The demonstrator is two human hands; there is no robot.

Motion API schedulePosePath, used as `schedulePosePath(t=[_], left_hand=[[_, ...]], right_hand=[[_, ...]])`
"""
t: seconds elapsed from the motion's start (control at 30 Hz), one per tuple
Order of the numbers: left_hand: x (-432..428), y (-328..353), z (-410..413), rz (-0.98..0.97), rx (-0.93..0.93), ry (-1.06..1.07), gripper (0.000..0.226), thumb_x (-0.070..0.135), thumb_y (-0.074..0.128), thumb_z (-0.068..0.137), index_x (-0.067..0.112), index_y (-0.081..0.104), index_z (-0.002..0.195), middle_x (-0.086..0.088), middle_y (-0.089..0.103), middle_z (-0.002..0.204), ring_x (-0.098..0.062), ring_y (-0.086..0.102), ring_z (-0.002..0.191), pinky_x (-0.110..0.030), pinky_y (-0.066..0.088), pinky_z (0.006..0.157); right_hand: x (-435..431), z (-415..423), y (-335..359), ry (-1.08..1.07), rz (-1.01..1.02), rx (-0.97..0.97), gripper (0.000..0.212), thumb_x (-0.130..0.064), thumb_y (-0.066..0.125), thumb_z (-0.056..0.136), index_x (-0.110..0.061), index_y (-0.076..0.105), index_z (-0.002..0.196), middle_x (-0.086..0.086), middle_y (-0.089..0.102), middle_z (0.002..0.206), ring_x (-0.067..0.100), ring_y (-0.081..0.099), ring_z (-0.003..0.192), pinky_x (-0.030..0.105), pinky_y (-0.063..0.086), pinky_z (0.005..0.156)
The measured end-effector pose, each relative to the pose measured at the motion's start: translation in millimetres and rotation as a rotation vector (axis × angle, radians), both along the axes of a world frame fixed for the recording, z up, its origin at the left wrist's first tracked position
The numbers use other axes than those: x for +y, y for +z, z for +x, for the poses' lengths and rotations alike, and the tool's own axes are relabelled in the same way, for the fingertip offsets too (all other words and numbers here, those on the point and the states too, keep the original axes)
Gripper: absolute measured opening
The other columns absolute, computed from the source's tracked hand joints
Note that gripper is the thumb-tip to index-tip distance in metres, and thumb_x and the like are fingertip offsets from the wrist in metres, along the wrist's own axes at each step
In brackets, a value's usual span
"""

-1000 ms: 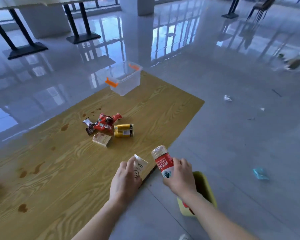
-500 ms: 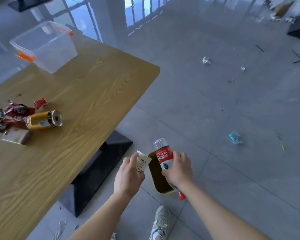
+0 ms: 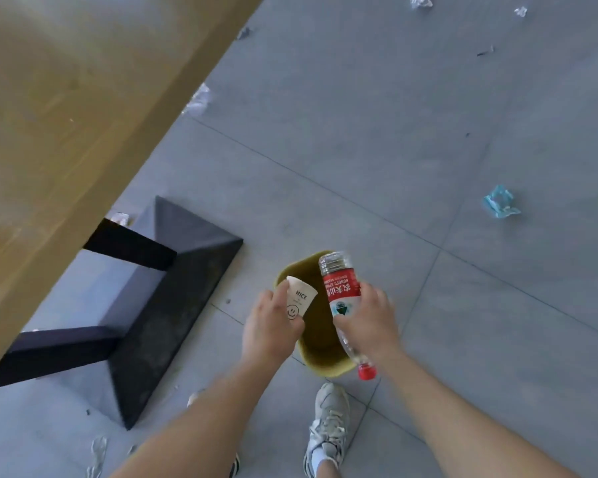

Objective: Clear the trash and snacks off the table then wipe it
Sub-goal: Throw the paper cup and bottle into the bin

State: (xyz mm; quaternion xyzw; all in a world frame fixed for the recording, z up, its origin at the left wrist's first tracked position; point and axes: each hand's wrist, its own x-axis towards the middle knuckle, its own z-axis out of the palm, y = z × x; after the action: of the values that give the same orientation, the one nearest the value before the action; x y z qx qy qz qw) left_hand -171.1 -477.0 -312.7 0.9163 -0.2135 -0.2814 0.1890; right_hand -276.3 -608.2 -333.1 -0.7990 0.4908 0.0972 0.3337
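Observation:
My left hand [image 3: 268, 331] grips a small white paper cup [image 3: 299, 300] printed with "NICE" and a smiley face. My right hand [image 3: 370, 320] grips a clear plastic water bottle [image 3: 339, 288] with a red label, held upside down so its red cap points toward me. Both hands hover over the open mouth of a small yellow-green trash bin [image 3: 325, 360] standing on the grey floor. The wooden table [image 3: 66, 98] fills the upper left; the snacks on it are out of view.
The table's black metal base [image 3: 173, 294] spreads on the floor left of the bin. My sneaker [image 3: 328, 426] stands just behind the bin. Scattered litter lies on the tiles, including a blue wrapper [image 3: 499, 201] and crumpled plastic [image 3: 199, 100].
My view has tilted down from the tabletop to the floor. Both hands have carried the cup and bottle off the table edge to above the bin.

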Motion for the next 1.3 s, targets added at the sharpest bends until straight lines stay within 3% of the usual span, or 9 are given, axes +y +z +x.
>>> schedulePosePath(t=[0.17, 0.27, 0.4, 0.47, 0.6, 0.73, 0.87, 1.13, 1.3], left_hand=[[-16, -76, 15, 0.125, -0.078, -0.211, 0.055, 0.025, 0.062, 0.089, 0.028, 0.039, 0.139, 0.000, 0.054, 0.116, -0.013, 0.050, 0.090, -0.019, 0.040, 0.063], [-25, -114, 22, 0.203, -0.157, -0.387, 0.048, 0.023, 0.062, 0.090, 0.025, 0.044, 0.135, 0.000, 0.055, 0.111, -0.013, 0.045, 0.082, -0.017, 0.038, 0.058], [-45, -151, 24, 0.255, -0.235, -0.603, 0.036, 0.017, 0.064, 0.088, 0.018, 0.053, 0.122, -0.004, 0.053, 0.095, -0.016, 0.044, 0.076, -0.026, 0.042, 0.061], [-59, -167, 25, 0.300, -0.254, -0.668, 0.030, 0.017, 0.065, 0.088, 0.015, 0.057, 0.116, -0.004, 0.050, 0.090, -0.017, 0.044, 0.074, -0.027, 0.043, 0.064], [-80, -201, 26, 0.426, -0.278, -0.765, 0.042, 0.014, 0.070, 0.086, 0.011, 0.055, 0.124, -0.012, 0.058, 0.107, -0.027, 0.056, 0.091, -0.037, 0.053, 0.079], [-86, -223, 27, 0.525, -0.258, -0.814, 0.049, 0.011, 0.069, 0.086, 0.009, 0.050, 0.131, -0.016, 0.056, 0.118, -0.032, 0.056, 0.100, -0.040, 0.053, 0.083], [-79, -225, 27, 0.482, -0.235, -0.820, 0.044, 0.012, 0.066, 0.088, 0.012, 0.052, 0.129, -0.015, 0.055, 0.117, -0.031, 0.054, 0.099, -0.040, 0.052, 0.083], [-50, -192, 30, 0.209, -0.298, -0.712, 0.031, 0.026, 0.055, 0.091, 0.020, 0.053, 0.121, -0.003, 0.056, 0.114, -0.021, 0.049, 0.097, -0.034, 0.048, 0.090], [-34, -153, 39, 0.179, -0.344, -0.689, 0.048, 0.031, 0.048, 0.091, 0.020, 0.042, 0.137, -0.009, 0.048, 0.136, -0.034, 0.036, 0.132, -0.047, 0.028, 0.114]], right_hand=[[9, 13, -78, -0.017, 0.044, 0.111, 0.067, -0.051, 0.073, 0.076, -0.024, 0.042, 0.129, 0.001, 0.055, 0.120, 0.022, 0.050, 0.108, 0.040, 0.048, 0.094], [13, 12, -119, 0.007, 0.083, 0.211, 0.065, -0.051, 0.067, 0.082, -0.020, 0.040, 0.132, 0.004, 0.055, 0.123, 0.025, 0.049, 0.109, 0.036, 0.046, 0.092], [0, 23, -163, 0.020, 0.099, 0.265, 0.052, -0.046, 0.065, 0.085, -0.014, 0.045, 0.121, 0.009, 0.059, 0.116, 0.030, 0.051, 0.108, 0.035, 0.043, 0.084], [-5, 30, -183, 0.053, 0.075, 0.280, 0.045, -0.044, 0.064, 0.087, -0.014, 0.048, 0.117, 0.010, 0.061, 0.114, 0.031, 0.054, 0.109, 0.037, 0.045, 0.089], [-10, 29, -219, 0.092, 0.057, 0.306, 0.034, -0.031, 0.063, 0.090, -0.016, 0.051, 0.118, 0.009, 0.063, 0.116, 0.031, 0.058, 0.110, 0.039, 0.046, 0.096], [-7, 23, -245, 0.078, 0.083, 0.317, 0.041, -0.023, 0.062, 0.090, -0.016, 0.047, 0.128, 0.011, 0.058, 0.125, 0.034, 0.052, 0.120, 0.040, 0.044, 0.102], [-2, 20, -249, 0.094, 0.102, 0.297, 0.042, -0.029, 0.056, 0.093, -0.016, 0.045, 0.131, 0.013, 0.053, 0.130, 0.035, 0.049, 0.122, 0.042, 0.041, 0.105], [1, 13, -204, 0.165, 0.078, 0.240, 0.039, -0.025, 0.062, 0.090, -0.020, 0.048, 0.126, 0.006, 0.057, 0.123, 0.027, 0.053, 0.115, 0.039, 0.041, 0.107], [4, 17, -159, 0.189, 0.029, 0.168, 0.051, -0.036, 0.061, 0.092, -0.025, 0.041, 0.138, 0.001, 0.052, 0.127, 0.023, 0.048, 0.116, 0.034, 0.048, 0.097]])
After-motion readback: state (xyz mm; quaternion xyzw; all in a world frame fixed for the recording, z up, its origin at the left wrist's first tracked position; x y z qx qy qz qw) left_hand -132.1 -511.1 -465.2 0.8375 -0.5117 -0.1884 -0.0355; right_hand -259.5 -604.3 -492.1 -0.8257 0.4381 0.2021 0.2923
